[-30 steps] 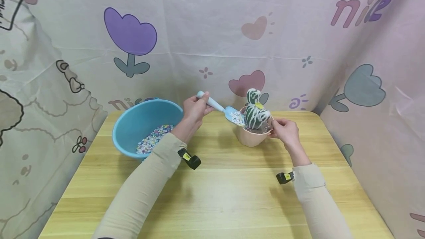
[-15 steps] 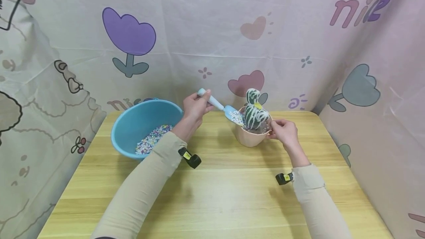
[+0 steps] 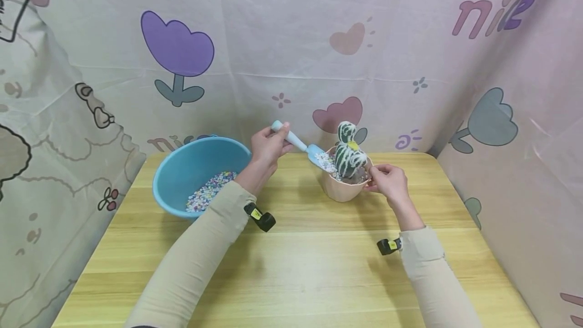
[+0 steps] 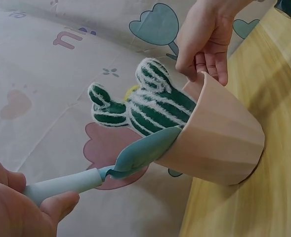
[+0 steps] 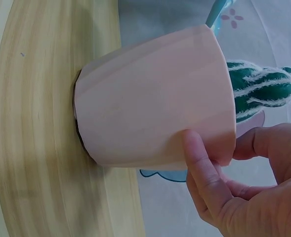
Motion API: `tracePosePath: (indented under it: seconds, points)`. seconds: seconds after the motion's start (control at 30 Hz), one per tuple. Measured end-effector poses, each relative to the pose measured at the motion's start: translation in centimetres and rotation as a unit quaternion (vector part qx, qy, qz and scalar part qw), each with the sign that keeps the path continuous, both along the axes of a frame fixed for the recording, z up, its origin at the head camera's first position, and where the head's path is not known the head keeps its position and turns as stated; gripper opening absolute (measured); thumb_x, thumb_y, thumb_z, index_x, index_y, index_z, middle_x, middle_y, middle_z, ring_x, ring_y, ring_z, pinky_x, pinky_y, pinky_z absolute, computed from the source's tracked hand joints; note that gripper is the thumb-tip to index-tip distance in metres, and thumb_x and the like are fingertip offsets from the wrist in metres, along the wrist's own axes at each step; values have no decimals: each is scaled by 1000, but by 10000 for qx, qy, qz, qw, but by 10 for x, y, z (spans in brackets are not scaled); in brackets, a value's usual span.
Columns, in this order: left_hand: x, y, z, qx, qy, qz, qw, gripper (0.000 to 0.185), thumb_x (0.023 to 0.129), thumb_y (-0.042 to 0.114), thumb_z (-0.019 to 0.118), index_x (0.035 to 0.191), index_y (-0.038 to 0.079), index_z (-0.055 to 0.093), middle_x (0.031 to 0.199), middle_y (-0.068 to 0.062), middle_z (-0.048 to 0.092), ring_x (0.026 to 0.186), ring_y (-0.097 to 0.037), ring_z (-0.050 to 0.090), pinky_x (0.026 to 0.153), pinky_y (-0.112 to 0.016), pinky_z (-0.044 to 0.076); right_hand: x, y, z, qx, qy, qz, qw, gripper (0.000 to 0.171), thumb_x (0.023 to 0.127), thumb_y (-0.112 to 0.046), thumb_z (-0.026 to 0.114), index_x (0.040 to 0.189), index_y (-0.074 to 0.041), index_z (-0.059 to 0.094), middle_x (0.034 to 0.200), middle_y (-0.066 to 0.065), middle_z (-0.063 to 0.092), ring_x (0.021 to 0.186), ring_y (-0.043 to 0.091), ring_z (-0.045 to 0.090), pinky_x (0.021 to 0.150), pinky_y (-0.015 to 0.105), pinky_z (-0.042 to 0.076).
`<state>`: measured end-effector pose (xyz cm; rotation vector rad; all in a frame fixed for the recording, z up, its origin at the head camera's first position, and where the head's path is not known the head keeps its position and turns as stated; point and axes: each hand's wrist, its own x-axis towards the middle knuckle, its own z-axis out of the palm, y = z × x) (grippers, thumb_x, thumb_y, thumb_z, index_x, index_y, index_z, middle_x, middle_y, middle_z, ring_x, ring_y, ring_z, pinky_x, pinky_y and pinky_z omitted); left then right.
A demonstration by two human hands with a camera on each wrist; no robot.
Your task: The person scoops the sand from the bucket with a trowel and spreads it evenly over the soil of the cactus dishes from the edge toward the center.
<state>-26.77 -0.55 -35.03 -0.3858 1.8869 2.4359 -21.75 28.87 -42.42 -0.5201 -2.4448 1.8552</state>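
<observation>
Two hands work the pink pot (image 3: 342,189): your left hand (image 3: 267,147) grips the blue scoop (image 3: 304,150), its handle slanting down to the pot's left rim, while your right hand (image 3: 386,182) pinches the right rim.

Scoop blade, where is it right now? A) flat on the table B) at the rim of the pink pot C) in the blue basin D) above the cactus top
B: the left hand holds the scoop with its blade on the rim of the pink pot, beside the cactus.
</observation>
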Motion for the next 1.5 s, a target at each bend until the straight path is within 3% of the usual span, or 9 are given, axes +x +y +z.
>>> tracePosePath:
  seconds: [0.17, 0.4, 0.53, 0.83, 1.13, 1.37, 1.5]
  points:
    - [0, -3, -3, 61, -39, 31, 10000, 40, 103, 24, 72, 135, 1, 68, 123, -20, 68, 106, -32, 75, 91, -31, 67, 1, -3, 2, -155, -87, 15, 9998, 46, 101, -13, 56, 136, 16, 52, 96, 20, 69, 65, 9, 72, 77, 36, 69]
    - [1, -5, -3, 113, 27, 5, 9999, 39, 103, 25, 70, 133, -1, 69, 121, -19, 67, 104, -30, 75, 89, -29, 67, 1, -7, 2, -544, -239, 64, 9982, 44, 102, -14, 55, 137, 13, 46, 79, 8, 68, 62, 13, 75, 72, 33, 69]
    - [1, -5, -2, 115, 42, -3, 9999, 39, 103, 25, 70, 132, -1, 69, 121, -19, 67, 107, -32, 75, 89, -29, 68, 0, -8, 4, -552, -248, 74, 9981, 47, 102, -13, 54, 140, 14, 45, 77, 7, 68, 62, 13, 75, 72, 33, 69]
    - [1, -6, -3, 102, -12, -3, 9999, 38, 103, 25, 71, 133, 1, 70, 127, -21, 68, 112, -35, 75, 89, -30, 67, -5, -1, 3, -135, -9, 20, 9999, 48, 102, -16, 54, 140, 13, 53, 95, 7, 68, 73, 7, 68, 75, 29, 69]
    - [2, -7, -1, 98, 28, -56, 9999, 39, 103, 23, 71, 133, -1, 69, 128, -24, 67, 112, -36, 75, 91, -31, 67, -10, 0, -1, 237, 129, 134, 9995, 50, 106, -19, 50, 145, 11, 53, 130, 28, 62, 86, 10, 68, 77, 23, 68]
    - [3, -9, -2, 153, 34, -58, 9999, 38, 103, 23, 71, 133, -1, 69, 124, -22, 67, 104, -31, 75, 93, -32, 67, -13, 1, -3, 410, 153, 249, 9987, 48, 109, -21, 50, 144, 11, 55, 137, 32, 61, 93, 16, 70, 88, 32, 68]
    - [3, -10, -2, 162, 40, -66, 9998, 38, 103, 23, 71, 133, 0, 69, 123, -21, 67, 106, -32, 75, 91, -30, 67, -14, 0, -2, 549, 140, 322, 9979, 45, 109, -18, 49, 142, 12, 56, 136, 34, 62, 95, 20, 72, 87, 31, 68]
